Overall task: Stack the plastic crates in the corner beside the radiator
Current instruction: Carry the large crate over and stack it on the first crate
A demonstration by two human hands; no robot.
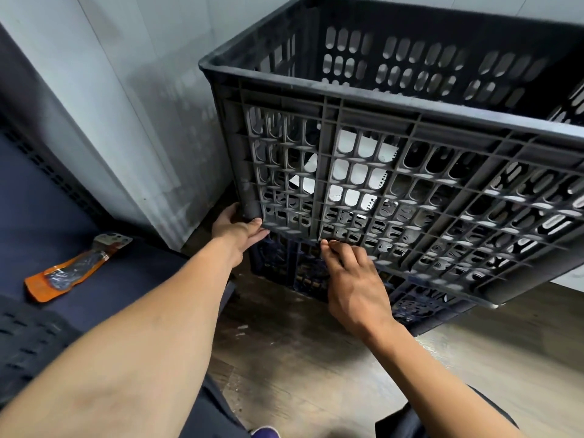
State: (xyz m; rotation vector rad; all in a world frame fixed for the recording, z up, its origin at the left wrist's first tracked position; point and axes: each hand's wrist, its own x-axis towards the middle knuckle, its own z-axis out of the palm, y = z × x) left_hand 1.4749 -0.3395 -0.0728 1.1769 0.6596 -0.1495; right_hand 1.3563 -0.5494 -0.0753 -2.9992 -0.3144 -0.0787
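Observation:
A large dark grey plastic crate (395, 128) with slotted walls sits tilted on top of a lower dark blue crate (410, 298) in the corner by the pale wall. My left hand (237, 227) is closed around the upper crate's bottom left corner post. My right hand (350, 279) has its fingers spread, with the fingertips touching the crate's lower front edge. White sheets show through the slots inside the upper crate.
A dark blue perforated metal surface (63, 222) lies to the left, with an orange and black packet (72, 270) on it. A pale wall panel (104, 105) stands behind. Worn wooden floor (300, 368) spreads below the crates.

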